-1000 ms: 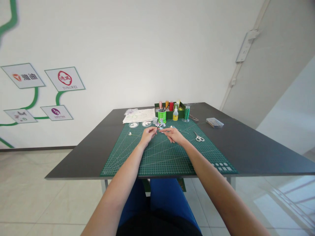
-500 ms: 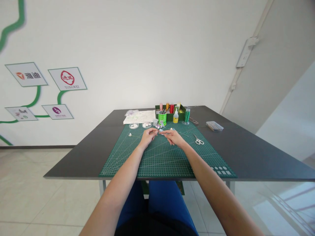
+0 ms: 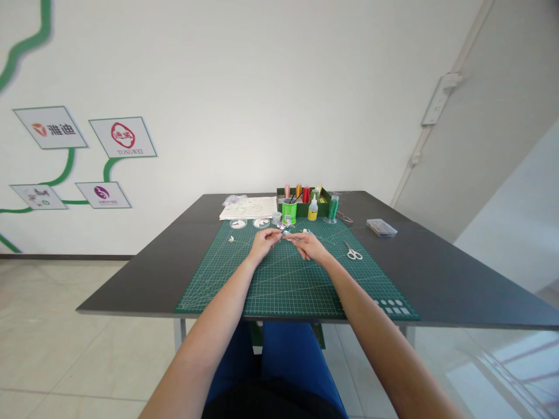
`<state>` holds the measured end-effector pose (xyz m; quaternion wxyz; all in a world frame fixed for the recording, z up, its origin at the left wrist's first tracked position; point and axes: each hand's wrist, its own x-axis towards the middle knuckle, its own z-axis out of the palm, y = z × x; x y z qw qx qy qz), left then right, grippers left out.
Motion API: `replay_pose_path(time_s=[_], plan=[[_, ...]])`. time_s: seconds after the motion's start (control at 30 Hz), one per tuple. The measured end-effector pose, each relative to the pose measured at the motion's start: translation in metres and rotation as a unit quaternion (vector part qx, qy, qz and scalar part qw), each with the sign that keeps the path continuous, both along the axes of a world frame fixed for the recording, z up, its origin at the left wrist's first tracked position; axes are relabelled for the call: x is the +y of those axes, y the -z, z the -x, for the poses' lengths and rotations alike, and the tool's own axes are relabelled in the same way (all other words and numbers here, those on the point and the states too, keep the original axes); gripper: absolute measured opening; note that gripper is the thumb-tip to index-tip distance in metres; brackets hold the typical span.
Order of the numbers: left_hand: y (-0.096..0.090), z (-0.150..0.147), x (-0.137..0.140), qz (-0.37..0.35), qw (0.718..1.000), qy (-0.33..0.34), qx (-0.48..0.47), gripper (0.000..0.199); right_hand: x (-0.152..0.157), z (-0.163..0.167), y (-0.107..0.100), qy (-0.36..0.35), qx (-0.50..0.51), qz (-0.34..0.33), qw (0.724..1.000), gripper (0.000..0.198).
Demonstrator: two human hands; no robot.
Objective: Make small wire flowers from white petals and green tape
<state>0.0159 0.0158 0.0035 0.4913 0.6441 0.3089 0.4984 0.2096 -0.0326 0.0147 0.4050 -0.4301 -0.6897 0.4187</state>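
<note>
Over the green cutting mat [image 3: 279,285], the fingertips of my two hands nearly meet. My left hand [image 3: 263,244] is closed in a pinch, and a thin dark tip shows at its fingers, too small to name. My right hand [image 3: 310,245] points its forefinger at that same spot; its fingers are pressed together, and what they hold I cannot make out. Just beyond the fingertips is something shiny and pale purple [image 3: 282,226], partly hidden. A small white piece [image 3: 231,239] lies on the mat to the left, and white scissors [image 3: 354,254] lie to the right.
Two clear dishes with white pieces [image 3: 238,223] stand behind my hands. A green can [image 3: 289,212], a yellow glue bottle [image 3: 313,209], a green tube [image 3: 332,208] and a box of thread spools [image 3: 323,208] line the back. A flat case [image 3: 381,227] lies right, white sheets [image 3: 248,208] left.
The view has shifted slightly. My hands stay together at nearly the same spot, and the shiny piece by the fingertips has turned a little.
</note>
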Motion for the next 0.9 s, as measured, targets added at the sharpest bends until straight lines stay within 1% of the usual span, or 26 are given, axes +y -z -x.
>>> replay_pose_path(time_s=[0.23, 0.53, 0.73, 0.9], plan=[[-0.0041, 0.0013, -0.0043, -0.015, 1.0, 0.012, 0.016, 0.042, -0.0004, -0.0002, -0.0003, -0.001, -0.002, -0.009, 1.0, 0.051], [-0.0031, 0.0007, -0.0043, -0.005, 1.0, 0.0, 0.009, 0.04, -0.0037, 0.0017, -0.0046, 0.007, -0.007, -0.008, 1.0, 0.051], [-0.0002, 0.0001, 0.0, 0.012, 1.0, -0.005, -0.002, 0.041, -0.002, 0.0017, -0.0024, 0.007, -0.01, -0.008, 1.0, 0.051], [0.0011, -0.0001, 0.0014, 0.011, 1.0, -0.001, -0.004, 0.04, -0.0008, 0.0008, -0.0013, 0.006, -0.007, -0.008, 1.0, 0.051]])
